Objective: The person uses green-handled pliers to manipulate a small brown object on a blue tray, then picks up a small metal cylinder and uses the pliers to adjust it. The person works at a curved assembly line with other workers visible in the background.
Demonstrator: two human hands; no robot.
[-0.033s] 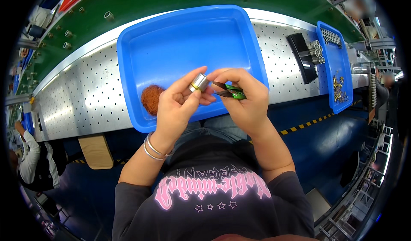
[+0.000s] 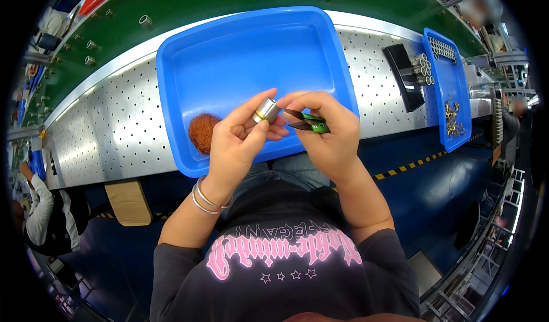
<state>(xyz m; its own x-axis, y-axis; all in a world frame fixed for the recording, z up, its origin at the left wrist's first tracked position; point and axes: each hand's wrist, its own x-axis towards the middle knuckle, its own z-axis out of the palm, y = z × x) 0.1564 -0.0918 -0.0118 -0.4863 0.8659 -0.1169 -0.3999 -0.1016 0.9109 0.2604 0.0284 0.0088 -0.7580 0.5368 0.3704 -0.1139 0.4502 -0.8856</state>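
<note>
A short silvery metal sleeve point(image 2: 267, 108) with a yellow band round its lower end is pinched between the thumb and fingers of my left hand point(image 2: 231, 148). Just beside it, my right hand point(image 2: 334, 136) is closed on a pair of small snips point(image 2: 311, 124) with green handles and dark blades. The blades point left, close to the sleeve; whether they touch it I cannot tell. Both hands are over the near side of a big blue tray point(image 2: 170, 105). To the left of my left hand, a round reddish-brown fibrous clump point(image 2: 202, 132) lies in the tray.
The tray rests on a perforated metal bench point(image 2: 117, 116). Beyond runs a green surface point(image 2: 229, 5) bearing scattered metal sleeves. At right are a black phone-like slab point(image 2: 404, 76), stacked sleeves point(image 2: 423, 69) and a smaller blue tray point(image 2: 443, 102) holding sleeves and brass-coloured pieces. Another person's sleeve point(image 2: 41, 208) shows at far left.
</note>
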